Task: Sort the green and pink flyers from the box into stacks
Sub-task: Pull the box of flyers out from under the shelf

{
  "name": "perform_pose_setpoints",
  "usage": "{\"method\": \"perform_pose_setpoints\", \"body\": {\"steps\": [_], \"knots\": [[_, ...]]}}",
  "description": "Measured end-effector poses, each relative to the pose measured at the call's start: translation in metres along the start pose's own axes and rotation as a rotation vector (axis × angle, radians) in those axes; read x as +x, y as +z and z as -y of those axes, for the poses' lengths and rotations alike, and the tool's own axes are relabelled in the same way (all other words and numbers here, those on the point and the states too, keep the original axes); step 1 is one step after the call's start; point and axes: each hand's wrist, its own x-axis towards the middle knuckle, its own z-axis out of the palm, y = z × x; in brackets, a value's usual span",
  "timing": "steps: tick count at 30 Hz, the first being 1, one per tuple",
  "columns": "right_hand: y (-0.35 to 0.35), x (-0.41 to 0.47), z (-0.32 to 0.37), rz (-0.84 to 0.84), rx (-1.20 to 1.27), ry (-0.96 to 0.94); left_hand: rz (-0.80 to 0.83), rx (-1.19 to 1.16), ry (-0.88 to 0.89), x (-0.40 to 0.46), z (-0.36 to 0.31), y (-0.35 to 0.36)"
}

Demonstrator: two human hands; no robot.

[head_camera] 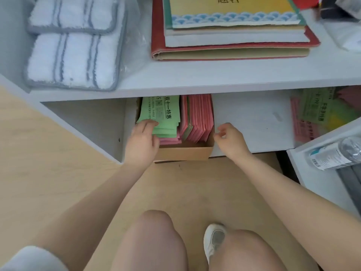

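The white shelf board [195, 83] hides the far end of the brown cardboard box [183, 152] beneath it. In the box, the left hand [141, 140] grips the green printed flyers' [164, 116] near edge (they run lengthwise away from the person); pink paper flyers [197, 118] stand on edge beside them. The right hand [230, 139], loosely curled and holding nothing, hovers at the box's right corner.

We read "双十一特惠" in large black characters on the top green flyer [164, 114] in the box [183, 153], with a "5" near its upper edge; the small print is too fine to read. The flyers on the right [316, 108] and the bottle label [330, 159] carry print too blurred to make out.
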Motion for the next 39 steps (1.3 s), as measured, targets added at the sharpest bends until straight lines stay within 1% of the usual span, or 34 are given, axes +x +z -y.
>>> {"method": "perform_pose_setpoints", "body": {"steps": [1,2,3,5,7,8,10,13,15,20,21,23,24,27,29,31,32,36,38,39], "knots": [[0.009,0.002,-0.003,0.018,0.037,0.080,0.006,-0.002,-0.148,0.005,0.007,0.006],[0.018,0.004,-0.005,0.037,0.084,0.146,0.015,0.013,-0.252,0.010,0.013,0.012],[0.027,0.005,-0.007,0.059,0.126,0.199,0.024,0.032,-0.316,0.014,0.016,0.017],[0.041,0.003,-0.007,0.087,0.218,0.292,0.013,-0.004,-0.390,0.017,0.017,0.026],[0.048,0.001,-0.006,0.088,0.364,0.379,0.000,-0.047,-0.442,0.015,0.018,0.027],[0.049,0.000,-0.005,0.066,0.423,0.392,-0.007,-0.048,-0.481,0.014,0.019,0.025],[0.049,0.002,-0.006,0.029,0.436,0.353,0.007,-0.031,-0.543,0.010,0.023,0.016],[0.043,0.002,-0.009,-0.010,0.376,0.301,0.066,0.047,-0.476,0.003,0.022,0.014],[0.034,0.004,-0.014,-0.057,0.314,0.271,0.090,0.031,-0.435,-0.005,0.014,0.018],[0.002,0.013,-0.041,-0.252,0.120,0.223,0.149,-0.249,-0.449,-0.041,-0.030,0.039],[-0.003,0.013,-0.045,-0.294,0.117,0.216,0.157,-0.302,-0.459,-0.047,-0.040,0.044],[-0.004,0.008,-0.048,-0.334,0.179,0.239,0.182,-0.404,-0.476,-0.053,-0.059,0.055],[-0.001,0.004,-0.048,-0.331,0.249,0.283,0.200,-0.477,-0.480,-0.055,-0.069,0.059],[0.016,-0.007,-0.044,-0.263,0.415,0.379,0.293,-0.701,-0.484,-0.061,-0.095,0.070],[0.020,-0.008,-0.046,-0.251,0.404,0.382,0.320,-0.716,-0.472,-0.061,-0.103,0.075],[0.014,-0.009,-0.051,-0.255,0.409,0.362,0.288,-0.648,-0.473,-0.056,-0.100,0.074],[0.009,-0.010,-0.055,-0.245,0.424,0.338,0.238,-0.599,-0.451,-0.053,-0.096,0.072],[-0.020,-0.014,-0.077,-0.174,0.429,0.245,-0.005,-0.425,-0.281,-0.034,-0.073,0.053],[-0.039,-0.016,-0.090,-0.143,0.383,0.214,-0.079,-0.332,-0.200,-0.020,-0.060,0.046],[-0.048,-0.017,-0.097,-0.132,0.352,0.199,-0.101,-0.284,-0.187,-0.012,-0.053,0.045]]}}
